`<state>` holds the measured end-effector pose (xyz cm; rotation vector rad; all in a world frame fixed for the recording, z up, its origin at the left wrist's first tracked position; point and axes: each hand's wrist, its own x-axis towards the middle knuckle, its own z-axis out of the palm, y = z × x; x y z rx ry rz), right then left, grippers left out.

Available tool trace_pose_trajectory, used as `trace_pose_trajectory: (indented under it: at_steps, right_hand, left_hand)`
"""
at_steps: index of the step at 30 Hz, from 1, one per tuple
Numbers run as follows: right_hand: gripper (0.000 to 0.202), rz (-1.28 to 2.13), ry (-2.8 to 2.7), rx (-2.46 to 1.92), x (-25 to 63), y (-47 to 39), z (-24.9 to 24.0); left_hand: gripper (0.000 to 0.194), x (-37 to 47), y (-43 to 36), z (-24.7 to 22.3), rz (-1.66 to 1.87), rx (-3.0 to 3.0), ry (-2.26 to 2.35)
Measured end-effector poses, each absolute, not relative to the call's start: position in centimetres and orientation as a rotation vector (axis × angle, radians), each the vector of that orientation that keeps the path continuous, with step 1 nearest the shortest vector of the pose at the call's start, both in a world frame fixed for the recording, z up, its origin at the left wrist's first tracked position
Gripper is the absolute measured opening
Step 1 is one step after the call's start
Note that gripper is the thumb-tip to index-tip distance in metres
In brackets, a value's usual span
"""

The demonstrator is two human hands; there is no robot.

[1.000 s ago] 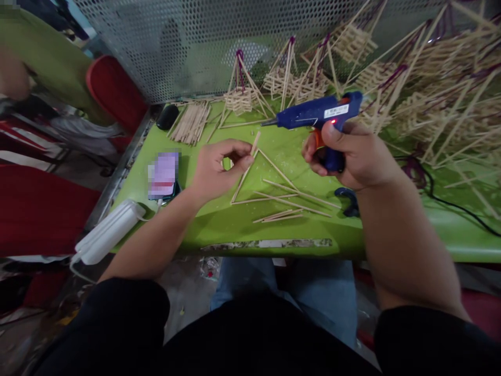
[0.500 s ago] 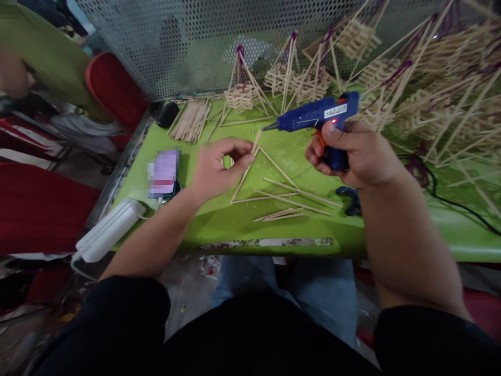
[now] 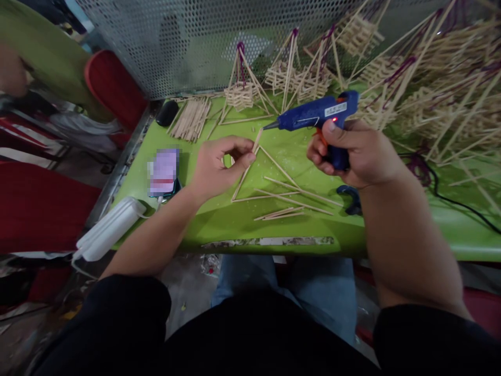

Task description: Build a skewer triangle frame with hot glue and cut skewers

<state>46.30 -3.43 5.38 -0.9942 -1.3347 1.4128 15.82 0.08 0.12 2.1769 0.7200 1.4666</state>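
One blue glue gun (image 3: pixel 303 116) is gripped by the right hand (image 3: pixel 358 151); one stick (image 3: pixel 258 138) is pinched by the left hand (image 3: pixel 219 164); one stick pile (image 3: pixel 190 120) is laid beside one black object (image 3: pixel 167 113).

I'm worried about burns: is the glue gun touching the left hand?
Apart: in the head view, green table shows between the glue gun and the left hand.

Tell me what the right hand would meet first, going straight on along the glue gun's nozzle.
Probably the upper end of the stick pinched in the left hand. The blue glue gun in the right hand points at it, nearly touching, though depth is unclear here.
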Motion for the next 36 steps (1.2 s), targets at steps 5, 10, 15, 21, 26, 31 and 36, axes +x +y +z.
trace_pose_trajectory:
  at_steps: [5,10,15,21,26,31,36]
  right_hand:
    - [0.062,1.392,-1.363,-1.052,46.56,-3.33,5.04]
    - [0.062,1.395,-1.379,-1.089,46.76,-3.28,4.97]
    - [0.062,1.409,-1.401,-1.123,46.81,-3.33,5.15]
    - [0.064,1.398,-1.386,-1.121,46.62,-3.41,5.27]
    - [0.062,1.398,-1.372,-1.086,46.50,-3.45,5.29]
    - [0.060,1.404,-1.362,-1.065,46.44,-3.51,5.23]
    - [0.057,1.350,-1.290,-1.141,46.38,-3.17,5.15]
  left_hand:
    - [0.018,15.88,-0.02,0.24,1.458,2.183,0.736]
    - [0.015,15.93,-0.09,0.29,1.479,2.176,0.693]
    - [0.017,15.83,-0.01,0.24,1.466,2.180,0.693]
    - [0.014,15.80,0.35,0.05,1.495,2.181,0.635]
    - [0.014,15.74,0.34,-0.04,1.488,2.182,0.694]
    - [0.026,15.66,0.12,0.19,1.421,2.173,0.789]
    - [0.025,15.66,0.15,0.29,1.459,2.164,0.699]
